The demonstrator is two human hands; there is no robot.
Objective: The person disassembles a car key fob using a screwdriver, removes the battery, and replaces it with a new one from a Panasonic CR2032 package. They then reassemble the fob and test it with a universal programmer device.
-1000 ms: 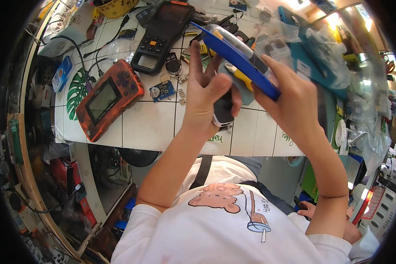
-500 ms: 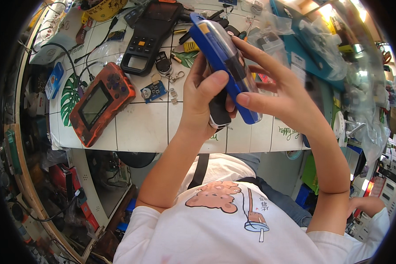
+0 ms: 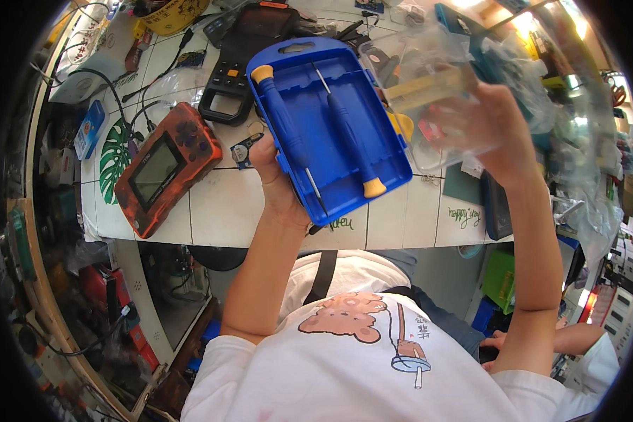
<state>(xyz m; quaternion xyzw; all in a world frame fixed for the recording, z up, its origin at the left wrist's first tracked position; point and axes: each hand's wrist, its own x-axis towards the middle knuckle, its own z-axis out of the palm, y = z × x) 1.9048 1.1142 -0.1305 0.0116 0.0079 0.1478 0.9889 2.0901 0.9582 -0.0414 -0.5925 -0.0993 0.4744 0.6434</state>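
Note:
My left hand (image 3: 280,183) grips a blue plastic screwdriver case (image 3: 301,84) by its left side, thumb at the edge. The case lies opened towards me above the table. Inside are two screwdrivers with blue, yellow-ended handles: the left screwdriver (image 3: 288,123) points down, the middle screwdriver (image 3: 346,126) points up. My right hand (image 3: 498,137), blurred, holds the clear plastic lid (image 3: 436,53) at the case's right; whether lid and case are joined I cannot tell. A small dark end pokes out below the case; the key fob there earlier is mostly hidden.
An orange-red handheld device (image 3: 167,169) lies at the left, beside a blue box (image 3: 88,130). Behind the case are a black handheld device (image 3: 228,84) and a small circuit board (image 3: 243,151). Plastic bags (image 3: 534,91) crowd the right. Another person's hand (image 3: 496,344) shows at lower right.
The case was closed and edge-on between both hands; it now faces me, opened. My right hand has drawn the clear lid away to the right. The other person's hand has come further left.

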